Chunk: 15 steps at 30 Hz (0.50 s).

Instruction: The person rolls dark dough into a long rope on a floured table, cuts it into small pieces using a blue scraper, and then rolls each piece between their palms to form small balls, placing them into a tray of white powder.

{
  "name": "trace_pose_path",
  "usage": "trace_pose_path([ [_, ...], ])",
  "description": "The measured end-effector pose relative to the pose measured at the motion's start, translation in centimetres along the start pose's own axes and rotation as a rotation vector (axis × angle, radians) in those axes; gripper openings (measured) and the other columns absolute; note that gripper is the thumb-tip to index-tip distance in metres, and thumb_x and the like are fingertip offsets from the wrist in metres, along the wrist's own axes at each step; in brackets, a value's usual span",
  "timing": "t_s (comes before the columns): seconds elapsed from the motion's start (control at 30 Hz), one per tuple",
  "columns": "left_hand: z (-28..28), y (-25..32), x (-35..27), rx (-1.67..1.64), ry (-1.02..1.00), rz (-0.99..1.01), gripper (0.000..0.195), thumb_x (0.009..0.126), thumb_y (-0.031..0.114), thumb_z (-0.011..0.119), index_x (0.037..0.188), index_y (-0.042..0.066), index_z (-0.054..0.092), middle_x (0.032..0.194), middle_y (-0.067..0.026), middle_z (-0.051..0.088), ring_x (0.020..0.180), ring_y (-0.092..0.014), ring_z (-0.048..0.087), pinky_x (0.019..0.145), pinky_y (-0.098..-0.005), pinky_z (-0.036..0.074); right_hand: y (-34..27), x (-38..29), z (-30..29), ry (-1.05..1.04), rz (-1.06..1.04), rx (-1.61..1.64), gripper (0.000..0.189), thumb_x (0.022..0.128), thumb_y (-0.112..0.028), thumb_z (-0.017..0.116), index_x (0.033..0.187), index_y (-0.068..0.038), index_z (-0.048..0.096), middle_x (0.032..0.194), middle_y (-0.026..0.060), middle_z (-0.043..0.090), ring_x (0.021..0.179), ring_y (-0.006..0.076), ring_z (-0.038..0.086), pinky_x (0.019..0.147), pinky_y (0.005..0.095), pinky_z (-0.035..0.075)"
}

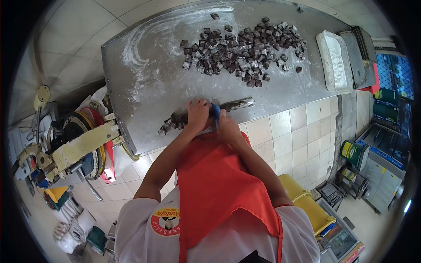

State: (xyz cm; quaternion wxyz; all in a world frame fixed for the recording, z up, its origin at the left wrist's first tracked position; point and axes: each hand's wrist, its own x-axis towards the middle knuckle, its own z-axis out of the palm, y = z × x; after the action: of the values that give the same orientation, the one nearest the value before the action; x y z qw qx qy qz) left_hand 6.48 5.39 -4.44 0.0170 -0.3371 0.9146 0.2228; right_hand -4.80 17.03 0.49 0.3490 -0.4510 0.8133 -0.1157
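My right hand [228, 127] grips a blue hand cutter [216, 111], perhaps a dough scraper, held on edge at a dark, flour-dusted dough roll [239, 104]. The roll's uncut length lies to the right of the tool. Just left of the cutter, my left hand [198, 115] lies over the dark dough, its fingertips near the blade. How firmly it grips is hidden from above. Cut dark chunks [174, 122] sit in a row beside my left wrist. Farther back, many dark floured dough pieces [230, 56] are spread over the metal table [158, 88].
A white tub of flour [335, 62] stands at the table's right end, beside stacked metal trays [361, 54]. Close to the left edge is a cream-painted machine [85, 141]. A yellow bin [306, 203] stands behind me on the right. White flour streaks mark the tabletop.
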Motion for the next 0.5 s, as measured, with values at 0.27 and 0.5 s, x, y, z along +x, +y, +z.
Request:
trace_pose_path([
  [0.27,-2.7,2.5,1.6,-0.127,-0.277,-0.105,0.05,0.071,0.039,0.08,0.113,0.015,0.064,0.099,-0.0019,0.067,0.113,-0.025,0.056,0.107,-0.0571,0.024,1.1,-0.9,-3.0,0.035,0.038,0.001,0.038,0.089,-0.009,0.046,0.122,0.008,0.038,0.083,0.0325,0.066,0.079,0.0505,0.065,0.072,0.0582,0.052],
  [0.5,2.7,0.3,2.5,-0.021,0.062,0.068,0.048,0.073,0.035,0.078,0.115,0.016,0.063,0.091,-0.0018,0.067,0.114,-0.024,0.057,0.103,-0.0573,0.027,1.9,0.5,-2.1,0.017,0.034,0.056,0.031,0.089,-0.01,0.046,0.116,0.003,0.04,0.083,0.0325,0.066,0.08,0.052,0.065,0.073,0.059,0.052],
])
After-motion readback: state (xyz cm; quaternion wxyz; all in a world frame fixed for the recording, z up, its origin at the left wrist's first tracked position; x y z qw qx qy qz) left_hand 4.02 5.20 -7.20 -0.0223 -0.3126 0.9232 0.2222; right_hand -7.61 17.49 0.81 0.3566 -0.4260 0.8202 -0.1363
